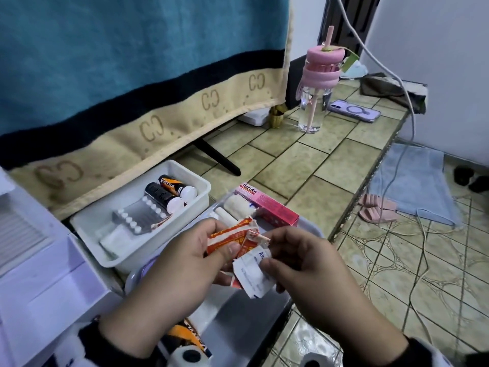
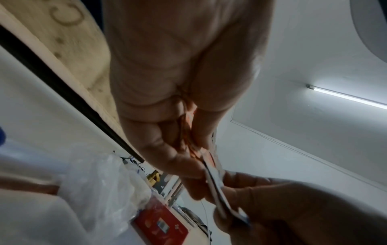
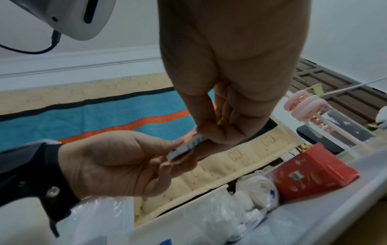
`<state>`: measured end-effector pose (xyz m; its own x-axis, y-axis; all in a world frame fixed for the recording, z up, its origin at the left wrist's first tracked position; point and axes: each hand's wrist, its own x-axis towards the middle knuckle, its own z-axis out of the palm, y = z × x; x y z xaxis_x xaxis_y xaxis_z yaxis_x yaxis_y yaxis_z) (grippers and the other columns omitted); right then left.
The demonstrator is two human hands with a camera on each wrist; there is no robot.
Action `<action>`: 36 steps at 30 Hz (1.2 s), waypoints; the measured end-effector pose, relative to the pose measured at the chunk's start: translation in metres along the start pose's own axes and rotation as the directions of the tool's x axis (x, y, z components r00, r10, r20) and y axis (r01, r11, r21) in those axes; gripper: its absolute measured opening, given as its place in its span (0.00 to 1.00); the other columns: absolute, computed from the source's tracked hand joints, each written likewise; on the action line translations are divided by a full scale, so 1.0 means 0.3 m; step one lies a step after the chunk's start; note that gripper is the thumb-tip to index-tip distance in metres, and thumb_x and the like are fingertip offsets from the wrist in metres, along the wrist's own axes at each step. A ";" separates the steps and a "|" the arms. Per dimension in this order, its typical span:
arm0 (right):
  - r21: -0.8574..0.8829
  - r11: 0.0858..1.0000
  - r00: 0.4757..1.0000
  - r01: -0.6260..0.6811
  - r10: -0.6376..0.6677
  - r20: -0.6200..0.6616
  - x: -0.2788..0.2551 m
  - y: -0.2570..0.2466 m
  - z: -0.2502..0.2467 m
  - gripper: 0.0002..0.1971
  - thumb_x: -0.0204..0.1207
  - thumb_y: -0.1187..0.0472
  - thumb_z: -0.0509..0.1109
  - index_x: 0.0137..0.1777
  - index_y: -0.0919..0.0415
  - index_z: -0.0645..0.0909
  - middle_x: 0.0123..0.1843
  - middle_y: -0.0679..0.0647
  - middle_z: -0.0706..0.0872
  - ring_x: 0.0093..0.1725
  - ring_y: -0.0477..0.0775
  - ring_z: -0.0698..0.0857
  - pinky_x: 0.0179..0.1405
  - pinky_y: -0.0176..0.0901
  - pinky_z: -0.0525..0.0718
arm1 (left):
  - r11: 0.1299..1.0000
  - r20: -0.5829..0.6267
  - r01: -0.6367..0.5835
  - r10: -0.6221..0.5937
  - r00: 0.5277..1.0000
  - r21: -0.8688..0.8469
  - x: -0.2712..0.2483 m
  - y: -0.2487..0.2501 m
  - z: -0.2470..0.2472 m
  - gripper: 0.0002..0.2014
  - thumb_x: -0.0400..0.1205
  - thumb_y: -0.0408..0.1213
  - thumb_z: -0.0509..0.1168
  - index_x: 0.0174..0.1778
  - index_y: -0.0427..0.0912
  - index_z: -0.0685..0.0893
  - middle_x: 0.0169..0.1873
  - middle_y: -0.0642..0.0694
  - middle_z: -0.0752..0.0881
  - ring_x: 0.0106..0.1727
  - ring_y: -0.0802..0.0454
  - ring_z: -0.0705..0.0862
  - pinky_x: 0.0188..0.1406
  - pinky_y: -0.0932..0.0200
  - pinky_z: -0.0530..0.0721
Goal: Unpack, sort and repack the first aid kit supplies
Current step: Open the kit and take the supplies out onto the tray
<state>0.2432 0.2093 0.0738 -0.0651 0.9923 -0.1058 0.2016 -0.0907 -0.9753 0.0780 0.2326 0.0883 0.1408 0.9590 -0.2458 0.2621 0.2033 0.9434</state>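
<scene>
Your left hand (image 1: pixel 185 258) pinches orange sachets (image 1: pixel 230 238) while your right hand (image 1: pixel 299 263) pinches the white alcohol pad (image 1: pixel 252 274); pull carelessly and thin packets could slip past the counter (image 1: pixel 344 160) edge onto the floor.

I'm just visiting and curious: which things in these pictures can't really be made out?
- White sachet, head view: right hand covers its print beyond "Alc".
- Orange packets: crumpled in the left hand, text unreadable.
- Orange-black pack: hidden behind the left wrist, bottom edge.
- Red box, left wrist view: blurred.
</scene>
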 end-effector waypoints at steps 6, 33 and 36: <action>-0.039 0.999 0.999 0.037 -0.037 -0.002 0.007 -0.014 0.017 0.14 0.70 0.73 0.75 0.44 0.51 0.81 0.33 0.53 0.86 0.27 0.45 0.84 0.29 0.36 0.82 | 0.979 -0.094 -0.088 0.107 0.990 0.186 -0.010 0.008 -0.004 0.06 0.74 0.34 0.74 0.41 0.49 0.84 0.31 0.53 0.90 0.30 0.60 0.85 0.34 0.59 0.80; -0.468 0.884 0.996 0.003 -0.043 -0.074 0.029 0.014 -0.020 0.11 0.70 0.43 0.73 0.45 0.47 0.84 0.36 0.43 0.87 0.34 0.41 0.83 0.35 0.34 0.78 | 0.959 -0.162 0.016 0.032 0.986 0.282 -0.014 0.013 -0.033 0.10 0.68 0.35 0.78 0.37 0.49 0.83 0.33 0.59 0.91 0.30 0.63 0.88 0.34 0.63 0.80; -0.311 0.950 0.999 0.031 -0.033 -0.001 0.028 0.006 -0.011 0.10 0.70 0.45 0.74 0.40 0.51 0.85 0.35 0.47 0.89 0.32 0.40 0.84 0.35 0.38 0.82 | 0.961 -0.124 0.012 0.023 0.992 0.276 -0.014 0.020 -0.020 0.11 0.67 0.34 0.79 0.38 0.48 0.84 0.32 0.58 0.91 0.29 0.64 0.88 0.29 0.70 0.80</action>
<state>0.2462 0.2176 0.0719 -0.0707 0.9948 -0.0735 0.4934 -0.0291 -0.8693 0.0732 0.2310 0.0962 0.0270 0.9806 -0.1942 0.5172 0.1525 0.8422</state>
